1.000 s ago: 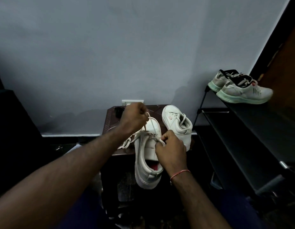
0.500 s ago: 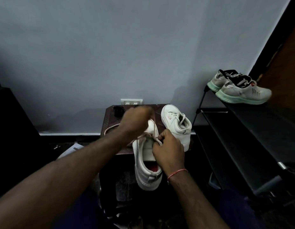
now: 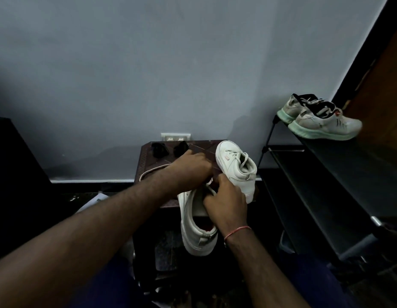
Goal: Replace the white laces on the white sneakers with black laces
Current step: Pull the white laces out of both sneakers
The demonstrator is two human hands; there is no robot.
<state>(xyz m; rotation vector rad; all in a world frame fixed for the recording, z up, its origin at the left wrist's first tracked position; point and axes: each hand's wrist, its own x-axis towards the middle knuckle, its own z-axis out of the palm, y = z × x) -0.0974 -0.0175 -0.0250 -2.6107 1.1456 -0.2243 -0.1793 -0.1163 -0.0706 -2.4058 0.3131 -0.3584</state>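
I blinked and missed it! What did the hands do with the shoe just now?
The left hand came down from its raised pull, onto the near sneaker's front; the white lace now lies slack on the table. The right hand kept its grip on that sneaker. The other sneaker stayed put.

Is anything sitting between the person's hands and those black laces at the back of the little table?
Nothing visible does. The black laces lie on the table just beyond the left hand, which rests on the near sneaker with the right hand. The other sneaker stands to the right, off that path.
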